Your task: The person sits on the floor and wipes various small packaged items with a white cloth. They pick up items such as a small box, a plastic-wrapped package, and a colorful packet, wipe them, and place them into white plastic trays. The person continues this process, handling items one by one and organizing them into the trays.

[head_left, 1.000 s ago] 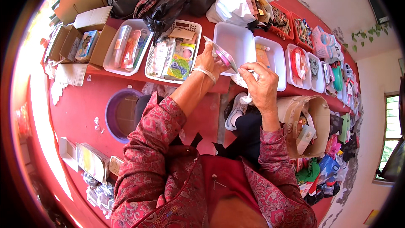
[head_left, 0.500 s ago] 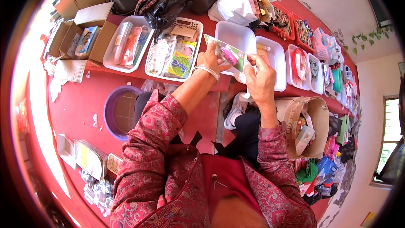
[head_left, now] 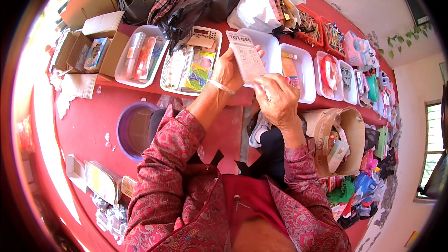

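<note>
A flat packaging card (head_left: 246, 58) with a pale back covered in small printed diagrams is held up in front of me. My left hand (head_left: 227, 72) is closed on its left side, thumb and fingers partly behind it. At the card's lower right corner, my right hand (head_left: 279, 99) has its fingers curled and pinched together. Something small and whitish shows below those fingers, too small to name. Behind the card stands a white plastic tray (head_left: 270, 42). Another white tray (head_left: 308, 94), holding an orange packet (head_left: 289, 68), is just beyond my right hand.
On the red bench, a white basket (head_left: 218, 35) of packaged goods, a tray (head_left: 122, 75) and an open carton (head_left: 108, 56) sit to the left. Below are a purple tub (head_left: 122, 133) and a cardboard box (head_left: 322, 147). Red baskets (head_left: 322, 42) of sticks stand far right.
The card has been turned over: its green face with a pink item showed before, and its pale back shows now. My right hand has shifted left and down to its lower corner.
</note>
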The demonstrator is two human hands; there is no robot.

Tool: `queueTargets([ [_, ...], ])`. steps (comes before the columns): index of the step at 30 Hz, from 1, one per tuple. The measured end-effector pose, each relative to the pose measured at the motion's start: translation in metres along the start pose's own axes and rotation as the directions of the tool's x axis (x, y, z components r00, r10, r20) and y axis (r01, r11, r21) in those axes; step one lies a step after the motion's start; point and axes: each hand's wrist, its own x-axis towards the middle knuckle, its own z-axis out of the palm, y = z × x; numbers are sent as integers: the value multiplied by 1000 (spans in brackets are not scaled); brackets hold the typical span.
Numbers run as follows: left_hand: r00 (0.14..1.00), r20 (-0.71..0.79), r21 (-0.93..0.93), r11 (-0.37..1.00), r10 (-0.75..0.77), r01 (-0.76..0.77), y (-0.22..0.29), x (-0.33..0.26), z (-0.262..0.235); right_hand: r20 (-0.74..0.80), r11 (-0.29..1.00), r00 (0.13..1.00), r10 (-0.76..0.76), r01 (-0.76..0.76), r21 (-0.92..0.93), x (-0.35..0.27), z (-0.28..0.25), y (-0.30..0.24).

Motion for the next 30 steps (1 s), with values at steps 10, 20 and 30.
queueTargets([
  [10, 997, -77, 172, 985, -13, 26, -6, -3, 4, 160, 998, 986, 54, -49, -34, -4, -6, -2],
  [20, 966, 220, -121, 979, -136, 165, -14, 1, -20, -79, 878, 920, 385, -339, 337, 13, -16, -1],
  [30, 961, 15, 39, 960, -277, 276, -3, -9, -4, 470, 324, 765, 440, -623, 712, 8, -34, 5],
])
